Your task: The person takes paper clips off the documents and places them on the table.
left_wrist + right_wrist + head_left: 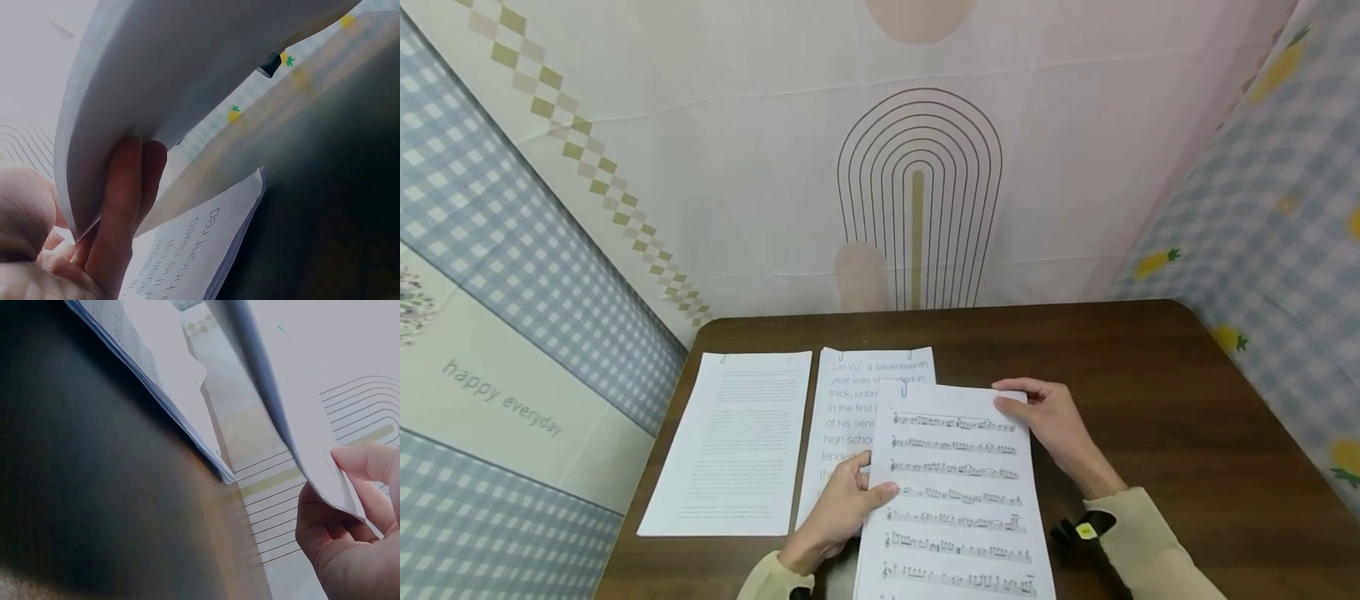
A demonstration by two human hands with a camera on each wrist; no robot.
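Both hands hold a stack of sheet music (pixel 958 492), printed with several staves and carrying a paper clip (pixel 904 389) at its top left. My left hand (pixel 844 504) grips its left edge, thumb on the front and fingers behind, as the left wrist view shows. At the top right corner my right hand (pixel 1048 421) pinches the sheets between thumb and fingers. In the right wrist view the held stack (pixel 312 450) bends and stands above the table. Behind it lies a large-print text stack (pixel 842 408), partly covered by the music in the head view.
A small-print text stack (pixel 730 446) lies at the left of the dark wooden table (pixel 1112 358), with clips at its top. Patterned cloth (pixel 760 167) hangs behind the table, and checked cloth (pixel 520 208) hangs at the sides.
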